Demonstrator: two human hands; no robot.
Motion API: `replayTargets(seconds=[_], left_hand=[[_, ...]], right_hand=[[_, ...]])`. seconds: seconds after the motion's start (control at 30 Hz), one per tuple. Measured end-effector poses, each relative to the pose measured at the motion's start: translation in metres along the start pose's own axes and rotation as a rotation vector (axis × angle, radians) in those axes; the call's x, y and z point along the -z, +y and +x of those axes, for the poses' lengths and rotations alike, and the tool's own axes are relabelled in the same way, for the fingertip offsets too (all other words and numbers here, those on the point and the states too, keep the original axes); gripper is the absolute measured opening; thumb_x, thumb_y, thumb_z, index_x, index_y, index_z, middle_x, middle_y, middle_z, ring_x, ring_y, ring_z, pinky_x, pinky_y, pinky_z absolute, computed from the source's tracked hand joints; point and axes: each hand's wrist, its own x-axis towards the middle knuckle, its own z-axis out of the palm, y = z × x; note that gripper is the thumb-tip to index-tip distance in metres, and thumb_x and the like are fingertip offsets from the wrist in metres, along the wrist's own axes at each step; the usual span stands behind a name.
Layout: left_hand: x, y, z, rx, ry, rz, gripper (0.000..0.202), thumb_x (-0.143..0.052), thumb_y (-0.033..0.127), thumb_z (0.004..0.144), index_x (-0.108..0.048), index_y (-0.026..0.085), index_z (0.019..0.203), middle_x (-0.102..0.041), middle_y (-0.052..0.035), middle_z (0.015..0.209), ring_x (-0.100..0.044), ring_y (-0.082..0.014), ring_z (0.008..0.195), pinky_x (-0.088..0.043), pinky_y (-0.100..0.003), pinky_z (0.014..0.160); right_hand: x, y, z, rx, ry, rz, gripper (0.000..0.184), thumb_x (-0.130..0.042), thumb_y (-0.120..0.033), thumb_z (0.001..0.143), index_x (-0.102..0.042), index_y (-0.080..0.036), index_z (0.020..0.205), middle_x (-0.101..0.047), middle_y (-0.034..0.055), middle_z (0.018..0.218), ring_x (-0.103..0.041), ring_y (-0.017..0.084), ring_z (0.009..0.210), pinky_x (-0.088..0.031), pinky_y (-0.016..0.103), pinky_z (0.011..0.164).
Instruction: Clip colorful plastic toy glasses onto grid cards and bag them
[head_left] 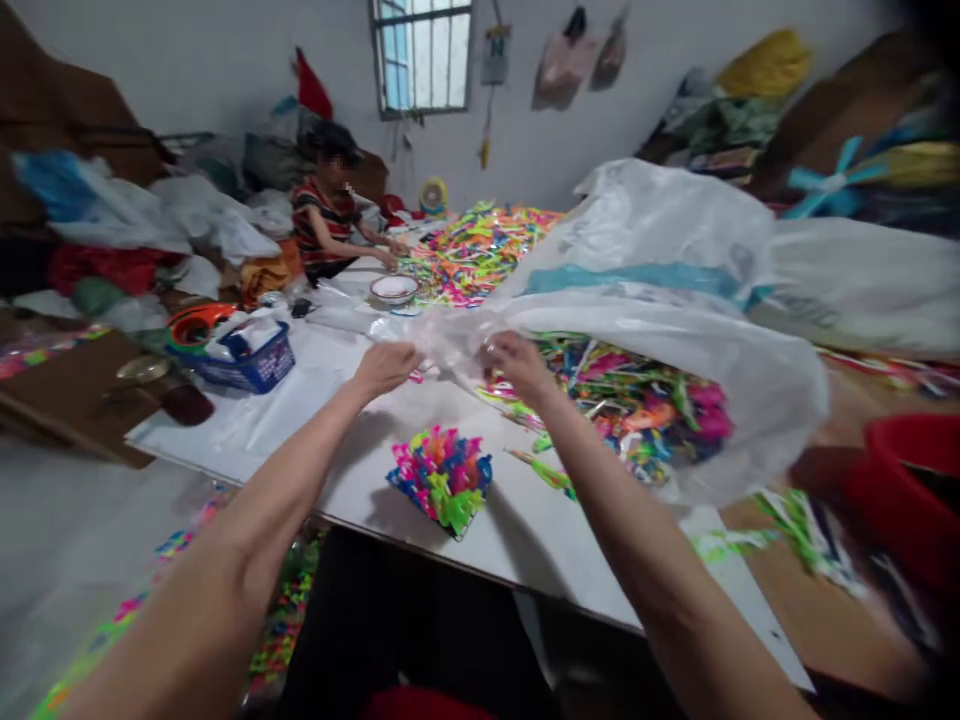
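Both my arms reach forward over the white table. My left hand (388, 366) is closed on the thin, clear edge of a plastic bag (450, 335). Opposite it, my right hand (514, 362) is curled at the same bag's gathered plastic, its fingertips blurred. The stretch of film between the hands looks pulled out. Right of my right hand, a large white sack (675, 330) lies with its mouth spread, and many colourful plastic pieces (637, 400) spill from it. Nearer me stands a bundle of pink, blue, orange and green small plastic figures (439, 478), touched by neither hand.
A co-worker (330, 215) sits at the far left beside a heap of bright pieces (480, 250) and a white bowl (394, 290). A blue basket (251, 355) stands at the table's left. On the right is a red bucket (900, 490).
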Motion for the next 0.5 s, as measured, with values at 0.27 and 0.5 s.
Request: replayTargets(seconds=[0.27, 0.5], left_hand=[[-0.058, -0.017, -0.072, 0.164, -0.047, -0.340, 0.048, -0.028, 0.049, 0.088, -0.060, 0.015, 0.084, -0.063, -0.0021, 0.066, -0.057, -0.0143, 0.068, -0.042, -0.023, 0.067], [-0.078, -0.018, -0.053, 0.247, -0.068, -0.473, 0.040, -0.041, 0.048, 0.082, -0.063, 0.015, 0.087, -0.053, 0.0033, 0.061, -0.045, -0.0110, 0.057, -0.034, -0.021, 0.055]], right_hand=[[-0.037, 0.060, -0.107, -0.017, 0.069, 0.126, 0.032, -0.041, -0.040, 0.086, -0.057, -0.018, 0.068, -0.051, -0.0026, 0.053, -0.049, 0.012, 0.052, -0.039, 0.025, 0.057], [-0.049, 0.094, -0.102, -0.148, 0.264, 0.156, 0.028, -0.045, -0.041, 0.085, -0.053, -0.020, 0.067, -0.049, -0.0025, 0.053, -0.047, 0.013, 0.053, -0.037, 0.025, 0.056]])
